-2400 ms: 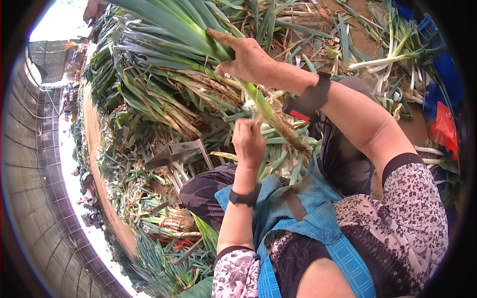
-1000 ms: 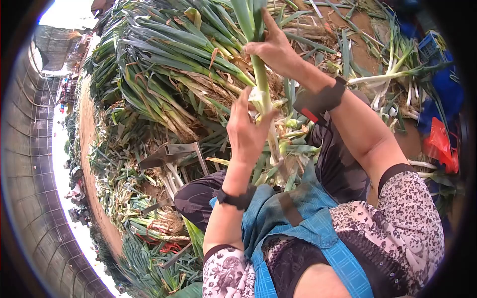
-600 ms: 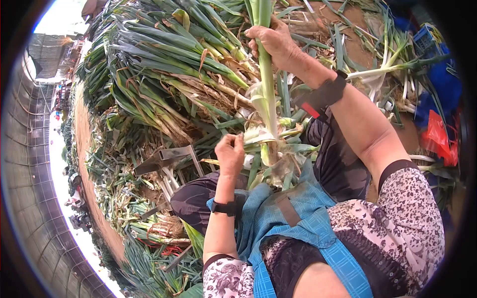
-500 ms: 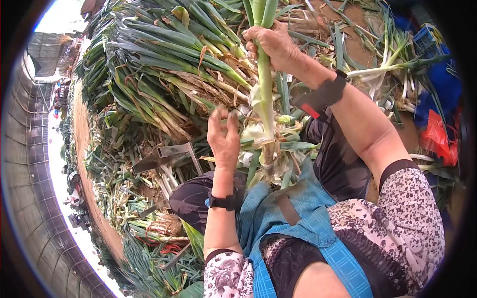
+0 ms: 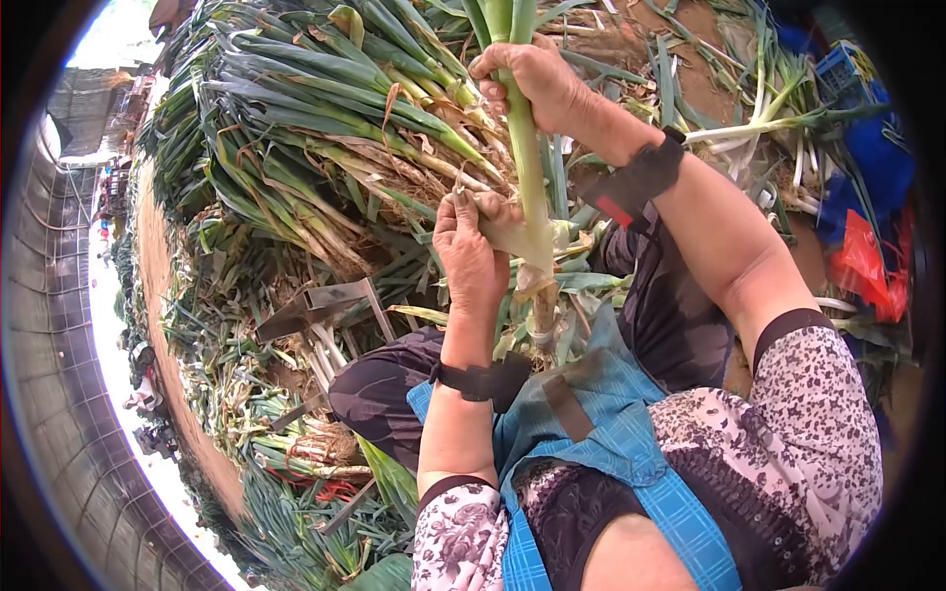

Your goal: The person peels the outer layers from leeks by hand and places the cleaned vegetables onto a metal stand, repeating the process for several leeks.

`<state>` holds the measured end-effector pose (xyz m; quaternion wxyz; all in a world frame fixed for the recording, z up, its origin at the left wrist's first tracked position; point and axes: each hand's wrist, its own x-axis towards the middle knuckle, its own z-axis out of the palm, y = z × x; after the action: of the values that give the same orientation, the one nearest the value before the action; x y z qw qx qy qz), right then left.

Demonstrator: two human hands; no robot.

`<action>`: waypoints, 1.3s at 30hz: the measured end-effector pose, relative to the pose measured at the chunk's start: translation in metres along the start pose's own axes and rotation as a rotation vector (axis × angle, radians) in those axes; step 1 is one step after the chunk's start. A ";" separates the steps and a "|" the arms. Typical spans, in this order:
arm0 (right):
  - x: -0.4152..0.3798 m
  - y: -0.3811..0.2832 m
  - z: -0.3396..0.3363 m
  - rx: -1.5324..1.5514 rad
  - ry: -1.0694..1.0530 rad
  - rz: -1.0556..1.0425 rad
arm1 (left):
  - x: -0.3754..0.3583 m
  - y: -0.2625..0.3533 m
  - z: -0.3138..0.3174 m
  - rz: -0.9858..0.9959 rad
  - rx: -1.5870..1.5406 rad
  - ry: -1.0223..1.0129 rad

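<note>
Green-topped and pale-stemmed, a leek (image 5: 532,177) hangs in front of the blue apron (image 5: 631,433), leaves away from the body and roots towards it. Closed around its upper stem, the right hand (image 5: 535,87) anchors it. Beside the stem, the left hand (image 5: 473,261) is mostly closed, thumb and fingers pinching a loose outer layer (image 5: 512,234). The step looks like peeling; the next tug calls for a firm upper grip and a pull that spares the stem. Left of the leek lies a leek pile (image 5: 305,108); well right, a red plastic bag (image 5: 859,258).
</note>
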<state>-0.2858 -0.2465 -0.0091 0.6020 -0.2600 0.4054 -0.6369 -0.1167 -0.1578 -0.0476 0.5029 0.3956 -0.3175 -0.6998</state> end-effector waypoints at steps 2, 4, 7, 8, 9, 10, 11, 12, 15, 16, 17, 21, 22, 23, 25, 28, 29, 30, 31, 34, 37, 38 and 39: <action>0.000 -0.005 -0.003 0.015 -0.024 0.035 | -0.001 -0.006 -0.008 0.003 0.114 -0.020; 0.003 -0.002 -0.005 -0.046 0.072 -0.066 | -0.005 -0.021 -0.011 0.174 0.505 -0.049; 0.019 0.006 -0.018 -0.167 0.210 -0.141 | -0.025 -0.018 -0.006 0.496 1.405 -0.326; 0.019 0.004 -0.021 -0.215 0.230 -0.151 | -0.027 -0.022 -0.005 0.505 1.410 -0.330; 0.019 0.003 -0.023 -0.262 0.249 -0.161 | -0.026 -0.024 -0.004 0.536 1.374 -0.302; 0.018 0.003 -0.024 -0.283 0.247 -0.229 | -0.023 -0.025 -0.002 0.566 1.338 -0.274; 0.018 0.005 -0.026 -0.305 0.243 -0.295 | -0.019 -0.025 0.002 0.593 1.301 -0.243; 0.018 0.008 -0.026 -0.326 0.237 -0.361 | -0.011 -0.029 0.003 0.687 1.249 -0.217; 0.039 0.020 -0.039 -0.053 0.191 -0.310 | -0.006 -0.032 -0.011 0.687 1.271 -0.365; 0.041 0.017 -0.045 -0.086 0.208 -0.336 | -0.014 -0.033 -0.022 0.598 1.244 -0.439; 0.041 0.006 -0.048 -0.118 0.225 -0.365 | -0.024 -0.032 -0.035 0.548 1.299 -0.525; 0.043 -0.029 -0.071 -0.087 0.357 -0.503 | -0.092 -0.070 -0.139 -0.090 1.417 -0.620; 0.058 -0.017 -0.093 -0.122 0.230 -0.587 | -0.088 -0.062 -0.136 -0.188 1.375 -0.535; 0.054 -0.023 -0.096 -0.108 0.296 -0.495 | -0.082 -0.050 -0.129 -0.289 1.324 -0.459; 0.042 -0.034 -0.089 -0.083 0.401 -0.292 | -0.062 -0.026 -0.108 -0.084 1.341 -0.400; 0.033 -0.040 -0.097 0.044 0.428 -0.329 | -0.044 0.004 -0.054 0.341 1.390 -0.375; 0.032 -0.043 -0.099 0.057 0.439 -0.321 | -0.045 0.002 -0.043 0.351 1.338 -0.406; 0.035 -0.050 -0.102 0.034 0.512 -0.181 | -0.048 -0.006 -0.034 0.351 1.307 -0.453; 0.035 -0.051 -0.106 0.015 0.497 -0.189 | -0.055 -0.010 -0.028 0.414 1.422 -0.531; 0.043 -0.053 -0.134 -0.259 0.567 -0.001 | -0.085 -0.023 -0.030 0.507 1.757 -0.476; 0.077 -0.002 -0.191 0.066 0.467 -0.233 | -0.086 -0.021 -0.037 0.675 1.849 -0.535; 0.071 -0.021 -0.178 0.061 0.547 -0.289 | -0.080 -0.019 -0.038 0.737 1.812 -0.592; 0.052 -0.021 -0.150 0.066 0.623 -0.327 | -0.079 -0.015 -0.034 0.748 1.788 -0.610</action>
<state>-0.4273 -0.2682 -0.0802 0.3476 -0.0952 0.5016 -0.7864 -0.0792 -0.0793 -0.0585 0.1071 0.3067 -0.9428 -0.0746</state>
